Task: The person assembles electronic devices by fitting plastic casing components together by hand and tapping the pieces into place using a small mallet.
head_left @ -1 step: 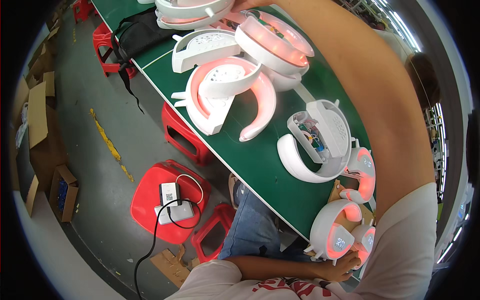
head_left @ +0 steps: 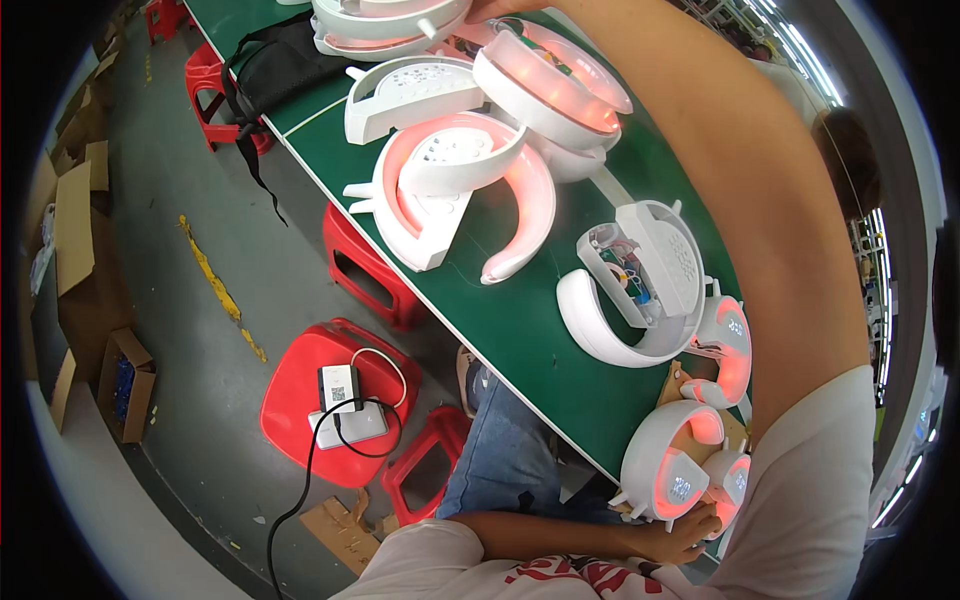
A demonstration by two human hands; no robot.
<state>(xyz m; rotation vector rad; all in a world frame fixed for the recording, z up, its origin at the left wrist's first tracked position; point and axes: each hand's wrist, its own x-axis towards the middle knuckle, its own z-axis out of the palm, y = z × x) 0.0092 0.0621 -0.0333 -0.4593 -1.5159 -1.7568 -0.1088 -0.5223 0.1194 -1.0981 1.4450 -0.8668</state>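
Observation:
My left hand [head_left: 678, 536] reaches across at the lower right. Its bent fingers press against the lower edge of a small red-lit clock lamp [head_left: 728, 487], their tips partly hidden. Beside it stands a larger round white clock lamp [head_left: 650, 455], also glowing red. My right hand [head_left: 500, 8] stretches to the top edge of the picture, at the rim of a white ring lamp [head_left: 375, 30]. The frame cuts off most of this hand, so its grip does not show. Close to it, several white lamps lie piled, among them a tilted round one [head_left: 545, 95].
An open white lamp housing [head_left: 635, 285] with exposed wiring lies mid-table on the green top [head_left: 520, 330]. A black bag [head_left: 290, 70] lies at the far left, its strap hanging over the edge. A red stool [head_left: 300, 390] holds a white power bank [head_left: 355, 428] with cables. Cardboard boxes [head_left: 75, 230] stand left.
The lamps in the middle of the table appear very slightly farther right in the picture. Both hands stay in nearly the same places.

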